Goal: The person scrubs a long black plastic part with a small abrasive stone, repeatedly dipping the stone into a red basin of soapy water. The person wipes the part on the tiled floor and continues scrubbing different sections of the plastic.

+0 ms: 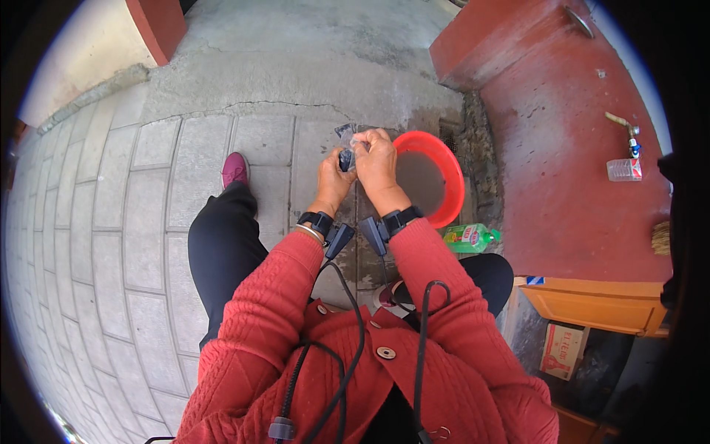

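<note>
Both hands meet in front of me, just left of a red plastic basin [456,183] that holds murky grey water. My left hand [331,180] grips a small dark object [345,160] with what looks like clear plastic around it. At the plastic's upper part, the bent fingers of my right hand [377,158] pinch a crumpled clear piece [347,137]. Another dark piece [344,130] shows just beyond the fingers; whether it is joined to the held object I cannot tell. Fingers hide much of what is held.
A green pump bottle [471,237] lies on its side below the basin. Right of it rises a red wall [571,183] with a tap [632,133] and a cut plastic bottle [624,170]. Black cables [355,333] hang from my wrists. A carton [563,349] sits by an orange cabinet [596,305].
</note>
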The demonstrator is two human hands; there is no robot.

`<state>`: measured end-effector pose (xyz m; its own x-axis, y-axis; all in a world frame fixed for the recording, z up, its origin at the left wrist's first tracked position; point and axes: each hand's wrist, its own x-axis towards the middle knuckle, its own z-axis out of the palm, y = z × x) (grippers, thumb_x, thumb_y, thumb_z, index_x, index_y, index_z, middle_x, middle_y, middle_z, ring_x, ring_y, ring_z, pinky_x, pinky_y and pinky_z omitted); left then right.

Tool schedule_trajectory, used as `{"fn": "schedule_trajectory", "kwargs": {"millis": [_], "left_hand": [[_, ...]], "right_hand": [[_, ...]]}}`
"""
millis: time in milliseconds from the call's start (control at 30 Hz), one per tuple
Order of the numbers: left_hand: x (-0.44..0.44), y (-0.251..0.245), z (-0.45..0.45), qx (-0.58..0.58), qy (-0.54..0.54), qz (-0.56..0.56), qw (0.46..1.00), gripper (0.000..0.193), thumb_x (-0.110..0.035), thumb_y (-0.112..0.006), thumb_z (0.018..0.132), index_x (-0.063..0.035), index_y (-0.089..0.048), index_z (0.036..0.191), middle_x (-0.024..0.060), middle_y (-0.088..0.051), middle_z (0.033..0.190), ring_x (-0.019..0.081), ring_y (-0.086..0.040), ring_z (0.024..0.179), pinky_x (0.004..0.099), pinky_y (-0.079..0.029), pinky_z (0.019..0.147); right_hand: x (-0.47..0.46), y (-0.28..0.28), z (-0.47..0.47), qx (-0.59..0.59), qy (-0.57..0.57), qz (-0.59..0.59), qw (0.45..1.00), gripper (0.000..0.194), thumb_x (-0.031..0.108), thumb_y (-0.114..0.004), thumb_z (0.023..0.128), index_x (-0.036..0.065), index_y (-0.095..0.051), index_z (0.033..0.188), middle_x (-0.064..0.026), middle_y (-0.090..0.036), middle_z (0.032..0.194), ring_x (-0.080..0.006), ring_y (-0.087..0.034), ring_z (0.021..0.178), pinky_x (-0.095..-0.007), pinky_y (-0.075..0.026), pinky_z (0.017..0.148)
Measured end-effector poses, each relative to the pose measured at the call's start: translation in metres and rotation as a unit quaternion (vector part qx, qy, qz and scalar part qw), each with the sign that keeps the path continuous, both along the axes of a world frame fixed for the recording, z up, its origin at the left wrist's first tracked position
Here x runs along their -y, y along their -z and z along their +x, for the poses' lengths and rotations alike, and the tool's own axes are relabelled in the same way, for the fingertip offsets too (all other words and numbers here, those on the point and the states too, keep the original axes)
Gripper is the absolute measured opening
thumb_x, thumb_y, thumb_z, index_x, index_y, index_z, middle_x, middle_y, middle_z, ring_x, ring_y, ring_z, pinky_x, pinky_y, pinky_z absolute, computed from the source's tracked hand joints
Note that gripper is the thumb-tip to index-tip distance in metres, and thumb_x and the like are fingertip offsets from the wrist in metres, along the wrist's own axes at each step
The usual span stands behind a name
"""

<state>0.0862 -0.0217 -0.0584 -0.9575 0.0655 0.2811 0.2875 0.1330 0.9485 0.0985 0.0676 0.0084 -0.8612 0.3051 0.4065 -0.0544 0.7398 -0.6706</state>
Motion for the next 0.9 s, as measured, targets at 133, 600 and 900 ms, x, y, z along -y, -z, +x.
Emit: {"fn": "schedule_trajectory", "kwargs": {"millis": [133, 600, 900], "left_hand": [[0.001, 0.001, -0.001, 0.062, 0.018, 0.000, 0.998, 0.021, -0.008, -0.070, 0.079, 0.0088, -0.059, 0.085, 0.0262, -0.060, 0.066, 0.0148, -0.058, 0.064, 0.0406, -0.046, 0.055], [-0.014, 0.018, 0.011, -0.012, 0.093, 0.002, 0.996, 0.020, -0.001, -0.063, 0.080, 0.0045, -0.064, 0.099, 0.0125, -0.070, 0.081, 0.0106, -0.058, 0.081, 0.0342, -0.051, 0.068], [-0.008, 0.010, 0.002, 0.040, 0.117, 0.040, 0.992, 0.014, 0.000, -0.063, 0.081, 0.0058, -0.063, 0.094, 0.0192, -0.068, 0.082, 0.0089, -0.054, 0.081, 0.0345, -0.050, 0.069]], "right_hand": [[0.010, 0.001, 0.015, -0.036, -0.026, 0.024, 0.999, 0.009, -0.003, -0.069, 0.075, 0.000, -0.066, 0.082, -0.0131, -0.062, 0.084, -0.0317, -0.063, 0.081, -0.0380, -0.051, 0.072], [-0.003, -0.006, 0.017, -0.103, 0.048, 0.066, 0.991, 0.010, -0.003, -0.069, 0.075, 0.000, -0.067, 0.084, -0.0139, -0.063, 0.084, -0.0325, -0.064, 0.077, -0.0384, -0.051, 0.070], [-0.002, 0.000, 0.026, -0.063, 0.016, 0.047, 0.997, 0.011, -0.005, -0.067, 0.075, 0.000, -0.065, 0.085, -0.0146, -0.061, 0.084, -0.0321, -0.063, 0.077, -0.0389, -0.051, 0.070]]}}
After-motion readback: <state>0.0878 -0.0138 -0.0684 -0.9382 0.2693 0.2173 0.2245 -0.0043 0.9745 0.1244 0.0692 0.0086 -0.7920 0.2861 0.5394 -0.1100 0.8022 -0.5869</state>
